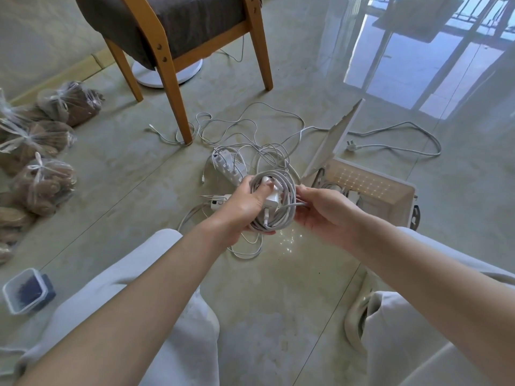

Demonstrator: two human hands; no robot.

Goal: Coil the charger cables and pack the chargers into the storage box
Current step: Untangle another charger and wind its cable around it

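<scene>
A white charger [271,200] with its grey cable coiled [281,215] in several loops is held above the tiled floor. My left hand [245,207] grips the coil and charger from the left, thumb over the plug. My right hand [320,210] pinches the coil's right side. The translucent storage box [390,201] stands open on the floor just right of my hands, its lid [334,140] raised, with some cables inside. A white power strip [227,167] and tangled loose cables [250,135] lie on the floor beyond my hands.
A wooden chair [178,37] stands at the back, one leg among the cables. Plastic bags [41,151] of brown items line the left. A small clear container [26,291] sits at lower left. A plugged cord [395,140] trails right behind the box.
</scene>
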